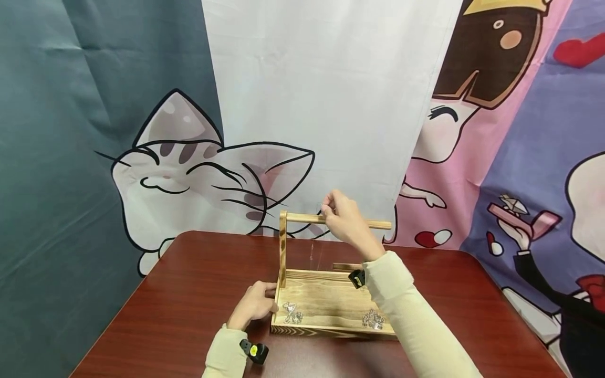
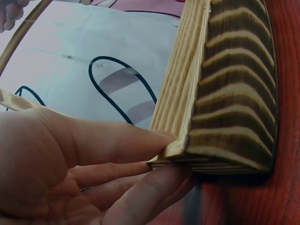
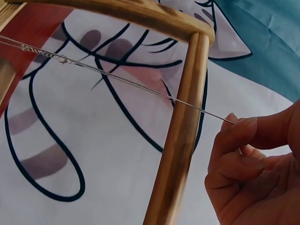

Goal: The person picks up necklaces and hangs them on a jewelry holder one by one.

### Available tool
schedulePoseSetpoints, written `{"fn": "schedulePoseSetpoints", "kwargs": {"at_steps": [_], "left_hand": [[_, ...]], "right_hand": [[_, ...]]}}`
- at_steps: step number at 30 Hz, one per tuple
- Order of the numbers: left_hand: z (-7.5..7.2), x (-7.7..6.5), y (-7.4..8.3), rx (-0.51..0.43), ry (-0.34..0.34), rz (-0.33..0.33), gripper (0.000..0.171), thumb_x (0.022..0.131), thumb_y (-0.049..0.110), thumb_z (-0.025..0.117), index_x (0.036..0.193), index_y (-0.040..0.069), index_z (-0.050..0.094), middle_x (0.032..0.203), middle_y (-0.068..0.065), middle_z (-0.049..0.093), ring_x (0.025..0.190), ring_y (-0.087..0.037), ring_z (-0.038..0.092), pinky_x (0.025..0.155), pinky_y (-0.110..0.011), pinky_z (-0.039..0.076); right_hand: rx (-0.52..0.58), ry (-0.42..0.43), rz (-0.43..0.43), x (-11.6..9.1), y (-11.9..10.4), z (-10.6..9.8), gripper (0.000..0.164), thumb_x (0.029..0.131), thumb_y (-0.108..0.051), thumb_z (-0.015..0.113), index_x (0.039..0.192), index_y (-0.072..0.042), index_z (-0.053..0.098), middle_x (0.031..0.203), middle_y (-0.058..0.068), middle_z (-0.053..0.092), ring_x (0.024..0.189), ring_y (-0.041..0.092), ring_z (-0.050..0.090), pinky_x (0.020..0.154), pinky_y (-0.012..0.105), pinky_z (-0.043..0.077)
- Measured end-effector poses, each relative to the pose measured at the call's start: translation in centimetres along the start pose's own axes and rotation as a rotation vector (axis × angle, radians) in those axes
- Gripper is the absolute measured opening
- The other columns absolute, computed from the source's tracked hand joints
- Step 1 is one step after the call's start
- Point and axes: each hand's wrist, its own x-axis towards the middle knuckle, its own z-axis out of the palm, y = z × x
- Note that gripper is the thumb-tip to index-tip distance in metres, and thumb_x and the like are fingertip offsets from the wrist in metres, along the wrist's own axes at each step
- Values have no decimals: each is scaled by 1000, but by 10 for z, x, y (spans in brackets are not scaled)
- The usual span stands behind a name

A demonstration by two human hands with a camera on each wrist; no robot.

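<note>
My right hand (image 1: 344, 215) is raised at the wooden bar (image 1: 304, 218) of a jewelry stand. Between its thumb and fingertips it pinches the end of a thin silvery chain (image 3: 140, 86), which stretches taut past the bar in the right wrist view. In the head view its fine strands hang below the bar, hard to make out. My left hand (image 1: 257, 302) grips the left side of the stand's wooden tray (image 1: 326, 299), thumb over the rim (image 2: 234, 93) and fingers beneath in the left wrist view.
Inside the tray lie two small heaps of silvery chains, one at the front left (image 1: 292, 315) and one at the front right (image 1: 373, 319). An upright post (image 1: 282, 247) carries the bar at its left end. The stand sits on a reddish-brown table (image 1: 198, 289) before a cartoon-printed curtain.
</note>
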Motion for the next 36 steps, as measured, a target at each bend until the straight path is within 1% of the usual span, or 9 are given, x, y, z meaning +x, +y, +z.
{"fn": "schedulePoseSetpoints", "kwargs": {"at_steps": [3, 9, 12, 15, 20, 24, 32, 36], "left_hand": [[0, 1, 0, -12, -3, 4, 63, 60, -8, 61, 123, -8, 53, 105, -21, 65, 69, -15, 58, 53, -27, 44], [0, 1, 1, -24, -11, 9, 62, 61, -9, 60, 123, -9, 53, 104, -21, 65, 68, -14, 59, 51, -27, 44], [0, 0, 2, -48, -13, -2, 62, 62, -9, 59, 124, -8, 53, 103, -21, 65, 62, -15, 59, 47, -27, 44], [1, 0, 2, -54, -11, -6, 62, 62, -9, 59, 123, -8, 53, 102, -21, 65, 60, -15, 60, 47, -26, 44], [2, 0, 1, -55, -16, 2, 61, 62, -10, 59, 123, -8, 54, 103, -21, 65, 65, -15, 61, 51, -27, 47], [2, 0, 0, -62, -19, 2, 62, 61, -10, 58, 123, -9, 53, 103, -22, 65, 65, -15, 61, 50, -27, 46], [2, 1, -1, -65, -24, -3, 62, 61, -10, 59, 123, -9, 53, 103, -22, 65, 68, -16, 61, 51, -27, 47], [2, 0, 0, -67, -24, 6, 62, 61, -10, 59, 123, -9, 53, 103, -22, 65, 70, -16, 62, 53, -29, 49]], "right_hand": [[12, -15, 3, 2, -4, 6, 5, 91, -9, 47, 87, -8, 51, 77, 4, 60, 64, 16, 54, 58, 28, 44], [45, -55, -2, 7, -12, 18, 5, 90, -7, 47, 86, -8, 50, 78, 5, 60, 65, 16, 54, 58, 27, 45], [44, -55, -14, 9, -16, 22, 6, 89, -7, 47, 85, -9, 50, 78, 4, 59, 64, 15, 53, 59, 27, 45], [32, -49, -19, 10, -20, 24, 7, 89, -8, 47, 85, -9, 51, 77, 4, 59, 64, 15, 52, 59, 27, 45], [21, -53, -13, 11, -25, 29, 7, 90, -10, 47, 85, -10, 51, 73, 2, 57, 63, 14, 52, 58, 27, 45], [8, -54, -12, 10, -28, 32, 7, 91, -11, 47, 85, -11, 50, 73, 0, 57, 63, 14, 52, 57, 27, 44], [-65, -48, 12, 3, -33, 35, 7, 92, -14, 45, 86, -13, 48, 72, 0, 54, 61, 14, 51, 56, 28, 43], [-93, -39, 23, -2, -35, 39, 7, 92, -14, 45, 86, -13, 49, 71, 0, 55, 59, 14, 51, 54, 28, 42]]}}
